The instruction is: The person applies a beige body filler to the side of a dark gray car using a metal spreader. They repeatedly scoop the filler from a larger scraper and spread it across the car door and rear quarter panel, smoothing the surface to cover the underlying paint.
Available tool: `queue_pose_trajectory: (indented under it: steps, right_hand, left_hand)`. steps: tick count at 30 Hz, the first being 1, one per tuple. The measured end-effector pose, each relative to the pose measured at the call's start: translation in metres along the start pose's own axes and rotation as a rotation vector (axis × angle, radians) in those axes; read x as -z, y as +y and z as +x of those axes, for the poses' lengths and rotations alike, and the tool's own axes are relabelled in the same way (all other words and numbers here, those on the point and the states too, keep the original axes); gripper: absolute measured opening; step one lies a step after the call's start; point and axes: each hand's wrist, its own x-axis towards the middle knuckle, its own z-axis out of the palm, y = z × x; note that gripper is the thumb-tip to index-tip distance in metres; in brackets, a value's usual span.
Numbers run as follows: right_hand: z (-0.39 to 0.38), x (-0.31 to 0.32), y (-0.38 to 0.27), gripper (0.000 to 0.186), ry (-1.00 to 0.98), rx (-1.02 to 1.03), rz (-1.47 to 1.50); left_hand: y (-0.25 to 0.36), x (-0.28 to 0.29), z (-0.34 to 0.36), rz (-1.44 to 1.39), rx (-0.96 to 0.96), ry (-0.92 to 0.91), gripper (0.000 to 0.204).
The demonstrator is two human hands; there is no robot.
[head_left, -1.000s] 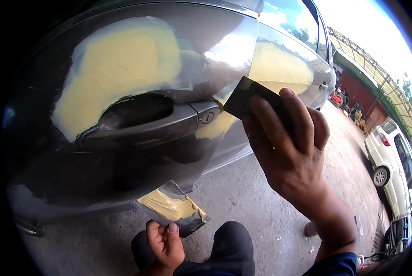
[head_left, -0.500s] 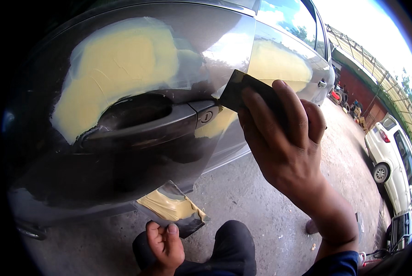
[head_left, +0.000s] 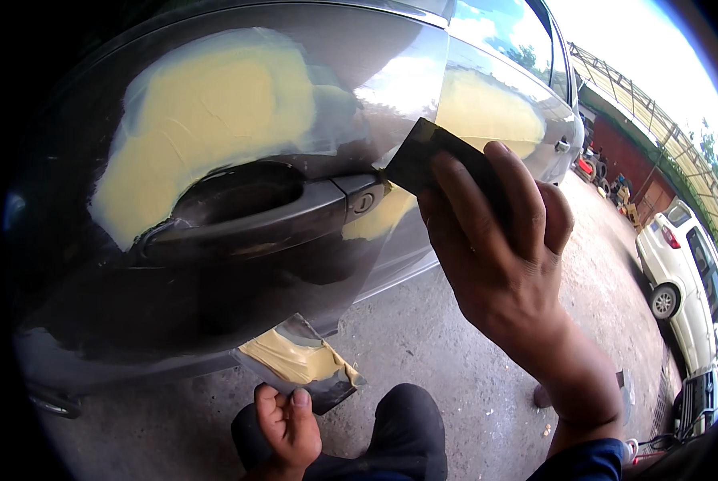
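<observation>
My right hand grips a flat black putty spreader. Its far corner is at the lock end of a dark door handle, on a dark grey car door. Cream-yellow filler coats the panel above and around the handle recess. Another filler patch lies on the panel farther right, and a small one sits under the lock. Low in the middle, my left hand is closed on the edge of a dark mixing board smeared with the same filler.
My knees are bent below the door, over a concrete floor. A white car is parked at the right. Beyond it stand a red wall and a metal roof frame. Assorted items are piled by that wall.
My right hand and the spreader have shifted very slightly to the right. My left hand and the board have stayed in place.
</observation>
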Motion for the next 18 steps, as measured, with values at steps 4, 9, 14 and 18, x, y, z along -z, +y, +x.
queue_pose_trajectory:
  steps: [4, 9, 14, 18]
  right_hand:
    - [-0.002, 0.006, -0.006, 0.026, -0.094, -0.061, 0.028]
    - [-0.011, 0.008, -0.017, 0.030, -0.171, -0.177, 0.109]
    - [-0.016, 0.015, -0.024, 0.033, -0.241, -0.289, 0.201]
    - [-0.020, 0.011, -0.028, 0.033, -0.208, -0.310, 0.201]
  left_hand:
    - [0.001, -0.002, 0.000, 0.000, 0.006, 0.007, 0.025]
    - [0.000, 0.002, 0.000, -0.026, 0.012, 0.000, 0.024]
    - [0.004, 0.000, 0.000, -0.041, 0.010, 0.018, 0.025]
    - [0.003, 0.001, -0.001, -0.023, -0.003, 0.031, 0.027]
